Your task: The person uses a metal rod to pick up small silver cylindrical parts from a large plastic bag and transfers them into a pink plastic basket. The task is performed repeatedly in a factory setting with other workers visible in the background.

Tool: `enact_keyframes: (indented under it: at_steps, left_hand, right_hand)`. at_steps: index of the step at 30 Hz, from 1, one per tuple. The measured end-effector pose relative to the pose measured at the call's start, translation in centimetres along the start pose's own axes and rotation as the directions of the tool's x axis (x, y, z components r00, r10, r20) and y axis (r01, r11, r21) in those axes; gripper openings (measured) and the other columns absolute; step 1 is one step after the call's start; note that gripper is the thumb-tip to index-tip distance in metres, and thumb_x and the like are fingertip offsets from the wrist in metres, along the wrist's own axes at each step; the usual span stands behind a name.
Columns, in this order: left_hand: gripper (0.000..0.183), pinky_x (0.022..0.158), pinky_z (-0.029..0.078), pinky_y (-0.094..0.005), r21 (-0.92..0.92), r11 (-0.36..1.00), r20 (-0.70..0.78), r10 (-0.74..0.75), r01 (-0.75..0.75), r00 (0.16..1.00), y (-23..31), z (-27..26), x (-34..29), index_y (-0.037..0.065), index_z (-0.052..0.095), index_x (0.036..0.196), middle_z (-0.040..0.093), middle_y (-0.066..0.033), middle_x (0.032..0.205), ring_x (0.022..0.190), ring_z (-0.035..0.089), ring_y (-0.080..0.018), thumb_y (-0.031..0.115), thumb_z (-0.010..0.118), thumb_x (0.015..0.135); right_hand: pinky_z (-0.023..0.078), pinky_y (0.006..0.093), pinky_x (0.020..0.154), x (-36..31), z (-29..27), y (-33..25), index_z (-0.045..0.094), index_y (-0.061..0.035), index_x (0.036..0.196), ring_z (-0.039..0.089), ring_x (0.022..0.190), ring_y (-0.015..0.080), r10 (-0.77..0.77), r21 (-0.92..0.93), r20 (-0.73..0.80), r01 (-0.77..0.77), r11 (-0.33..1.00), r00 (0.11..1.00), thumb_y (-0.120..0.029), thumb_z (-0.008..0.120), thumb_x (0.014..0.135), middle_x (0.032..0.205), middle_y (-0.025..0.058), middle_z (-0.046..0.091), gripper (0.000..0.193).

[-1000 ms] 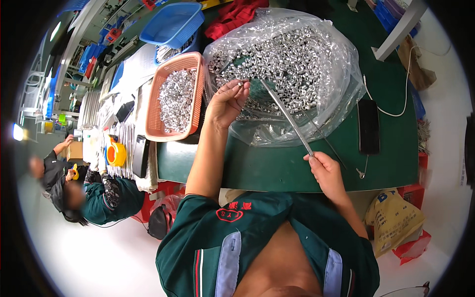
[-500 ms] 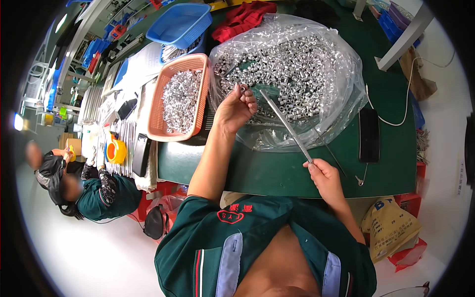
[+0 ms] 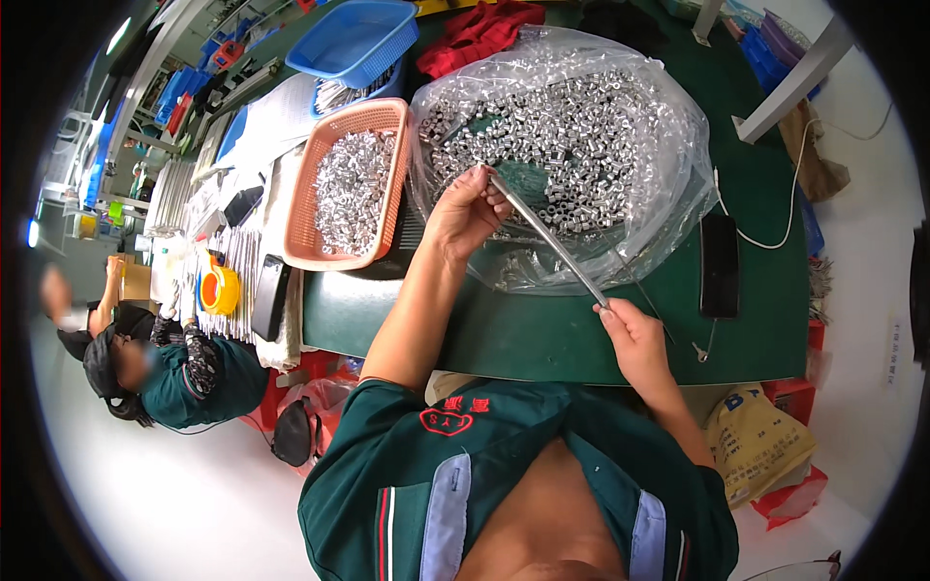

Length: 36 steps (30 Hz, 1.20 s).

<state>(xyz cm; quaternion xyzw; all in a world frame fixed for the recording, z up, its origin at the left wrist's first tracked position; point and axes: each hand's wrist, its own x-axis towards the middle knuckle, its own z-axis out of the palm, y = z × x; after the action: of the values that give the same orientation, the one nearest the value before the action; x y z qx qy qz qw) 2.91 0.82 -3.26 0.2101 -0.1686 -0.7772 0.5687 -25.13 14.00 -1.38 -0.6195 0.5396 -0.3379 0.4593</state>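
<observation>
The slim metal rod (image 3: pixel 548 240) slanted above the workbench (image 3: pixel 523 341), its long axis running from the right hand (image 3: pixel 637 341), pinched shut on it toward the near edge, up-left to the left hand (image 3: pixel 467 215); those fingers curled at its tip, their hold impossible to tell.

The rod (image 3: pixel 547 235) is silver, the basket (image 3: pixel 390 198) salmon-pink.

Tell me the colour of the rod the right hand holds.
Silvery grey: the rod in the right hand shows best in the head view.
</observation>
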Motion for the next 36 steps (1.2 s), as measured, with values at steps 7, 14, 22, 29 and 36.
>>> enact_keyframes:
  at_steps: [7, 14, 22, 29, 36]
  left_hand:
    - [0.020, 0.062, 0.039, -0.0264, -0.197, 0.980, 0.043, -0.025, 0.033, 0.999, -0.1, -0.3, 0.1, 0.007, 0.059, 0.088, 0.048, 0.0006, 0.072, 0.067, 0.043, -0.0115, 0.026, 0.066, 0.091]
    - [0.023, 0.060, 0.039, -0.0266, -0.117, 0.992, 0.051, -0.040, 0.046, 0.998, 0.2, -0.5, 0.1, 0.005, 0.061, 0.093, 0.048, 0.0014, 0.070, 0.064, 0.044, -0.0107, 0.027, 0.065, 0.092]
    - [0.022, 0.057, 0.041, -0.0292, 0.263, 0.962, -0.030, 0.082, -0.071, 0.996, 0.8, 1.0, -0.2, 0.002, 0.062, 0.090, 0.053, -0.0023, 0.066, 0.060, 0.048, -0.0121, 0.023, 0.063, 0.094]
    - [0.021, 0.063, 0.047, -0.0288, 0.361, 0.903, 0.015, 0.242, -0.231, 0.970, -0.6, 1.9, -0.2, 0.003, 0.063, 0.095, 0.061, -0.0049, 0.076, 0.065, 0.056, -0.0137, 0.024, 0.065, 0.092]
    - [0.010, 0.066, 0.051, -0.0287, 0.469, 0.852, 0.026, 0.251, -0.234, 0.968, 0.5, 1.9, -0.4, 0.003, 0.065, 0.093, 0.065, -0.0057, 0.082, 0.067, 0.061, -0.0148, 0.007, 0.071, 0.085]
  right_hand:
    - [0.037, 0.0252, 0.053, -0.6, 0.5, -1.0, 0.063, 0.0004, 0.102, 0.044, 0.056, 0.0078, -0.052, 0.031, -0.079, 0.055, 0.998, 0.995, -0.011, 0.057, 0.095, 0.064, 0.0067, 0.051, 0.015]
    - [0.039, 0.0267, 0.053, -0.4, 0.9, 0.0, 0.063, 0.0002, 0.101, 0.045, 0.055, 0.0111, -0.024, -0.022, 0.004, 0.024, 0.999, 1.000, -0.013, 0.056, 0.095, 0.065, 0.0081, 0.052, 0.015]
    - [0.034, 0.0227, 0.052, -0.7, 0.8, -0.1, 0.064, 0.0019, 0.102, 0.039, 0.058, 0.0036, -0.001, 0.010, 0.002, 0.001, 1.000, 1.000, -0.012, 0.057, 0.095, 0.062, -0.0021, 0.045, 0.017]
    - [0.039, 0.0261, 0.054, -0.9, 0.4, -0.5, 0.063, 0.0017, 0.099, 0.046, 0.057, 0.0082, 0.116, 0.090, 0.058, -0.121, 0.989, 0.992, -0.013, 0.057, 0.095, 0.066, 0.0096, 0.056, 0.016]
    - [0.039, 0.0268, 0.053, -0.9, -0.7, -0.7, 0.063, 0.0001, 0.098, 0.046, 0.055, 0.0119, 0.068, -0.051, 0.008, -0.068, 0.996, 0.998, -0.014, 0.057, 0.095, 0.067, 0.0103, 0.056, 0.015]
